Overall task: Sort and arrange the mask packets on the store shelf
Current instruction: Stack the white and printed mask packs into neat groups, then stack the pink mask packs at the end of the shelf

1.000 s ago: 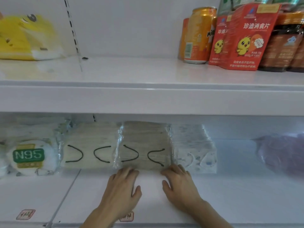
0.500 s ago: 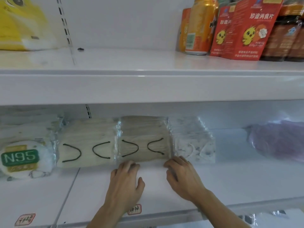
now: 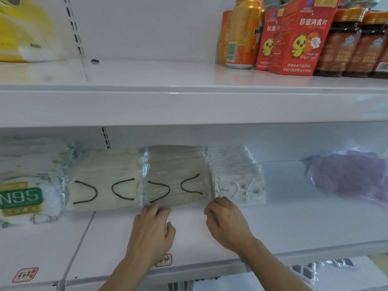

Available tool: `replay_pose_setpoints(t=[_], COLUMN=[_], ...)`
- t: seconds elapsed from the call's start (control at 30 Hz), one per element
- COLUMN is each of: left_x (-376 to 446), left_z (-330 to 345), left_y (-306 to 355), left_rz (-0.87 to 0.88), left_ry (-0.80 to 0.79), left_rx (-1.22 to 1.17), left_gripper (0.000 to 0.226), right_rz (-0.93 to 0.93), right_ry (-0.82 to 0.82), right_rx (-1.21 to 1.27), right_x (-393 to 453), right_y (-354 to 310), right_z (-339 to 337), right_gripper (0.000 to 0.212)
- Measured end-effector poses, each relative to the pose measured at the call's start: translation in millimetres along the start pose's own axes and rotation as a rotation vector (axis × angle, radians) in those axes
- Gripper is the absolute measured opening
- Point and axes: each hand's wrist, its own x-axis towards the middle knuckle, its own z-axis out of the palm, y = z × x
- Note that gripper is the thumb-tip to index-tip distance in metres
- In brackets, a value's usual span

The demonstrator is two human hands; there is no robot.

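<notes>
Head view looks onto a white store shelf (image 3: 294, 227) where mask packets stand in a row against the back. From the left: a white N95 mask packet (image 3: 25, 198) with a green label, a stack of cream mask packets (image 3: 102, 181) with black ear loops, a stack of grey-beige mask packets (image 3: 178, 177) also with black loops, then a stack of white patterned mask packets (image 3: 237, 181). The stacks touch side to side in clear wrapping. Well apart to the right lies a blurred purple packet (image 3: 352, 175).

Left hand (image 3: 151, 234) lies palm down on the shelf, its straight fingertips (image 3: 155, 208) touching the lower front edge of the grey-beige stack near its left corner; its grip is released, holding nothing. Right hand (image 3: 226, 223) rests on the shelf just in front of the seam between the grey-beige and patterned stacks, fingers bent inward at the stack's lower right corner; whether they pinch the wrapping or only press it, I cannot tell.

On the upper shelf (image 3: 147, 80) stand an orange drink can (image 3: 243, 32), red boxes with a yellow chick (image 3: 300, 38) and dark jars with orange lids (image 3: 357, 43) at the right, and a yellow tissue pack (image 3: 23, 30) at the far left. Small red-bordered labels (image 3: 25, 275) sit on the lower shelf's front.
</notes>
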Motion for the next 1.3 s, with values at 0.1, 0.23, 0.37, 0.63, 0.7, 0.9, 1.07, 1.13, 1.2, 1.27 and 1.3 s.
replay_pose_setpoints(t=[0.1, 0.23, 0.37, 0.63, 0.7, 0.9, 1.07, 1.13, 1.2, 1.27, 1.3], left_x=[-1.2, -0.7, 0.3, 17.4, 32.3, 81.9, 120.5, 133.4, 148.7, 166.9, 176.4], left_z=[1.3, 2.6, 5.1, 14.1, 23.1, 54.8, 78.4, 89.5, 101.5, 111.5, 115.6], left_y=[-1.1, -1.4, -2.3, 101.1, 145.5, 277.4, 376.7, 409.8, 438.0, 462.5, 474.3], left_rz=[0.005, 0.013, 0.06, 0.466, 0.532, 0.628, 0.53, 0.457, 0.35, 0.187, 0.089], left_ry=[0.021, 0.022, 0.02, -0.108, -0.123, -0.159, -0.204, -0.207, -0.169, -0.158, -0.175], left_rx=[-0.002, -0.025, -0.1, -0.326, -0.349, -0.416, -0.488, -0.501, -0.505, -0.504, -0.506], left_gripper=[0.033, 0.031, 0.027, 0.033, 0.035, 0.036, 0.039, 0.04, 0.045, 0.049, 0.049], right_rz=[0.007, -0.001, -0.016, 0.15, 0.229, 0.36, 0.398, 0.406, 0.421, 0.443, 0.479], right_ry=[-0.002, 0.004, -0.018, 0.109, 0.136, 0.243, 0.255, 0.256, 0.281, 0.33, 0.356], right_rx=[0.004, 0.011, 0.021, -0.018, -0.062, -0.154, -0.15, -0.138, -0.123, -0.138, -0.166], right_x=[-0.6, -1.3, -3.6, -51.6, -67.8, -109.5, -133.8, -137.7, -140.3, -139.6, -137.9], right_y=[0.6, 1.9, 2.2, 78.9, 114.0, 209.8, 284.5, 314.6, 342.3, 367.7, 379.6], right_z=[1.0, 2.0, 0.1, -67.1, -93.1, -159.7, -207.5, -227.5, -244.5, -256.7, -261.8], right_gripper=[0.014, 0.014, 0.015, 0.01, 0.009, 0.01, 0.014, 0.018, 0.022, 0.025, 0.025])
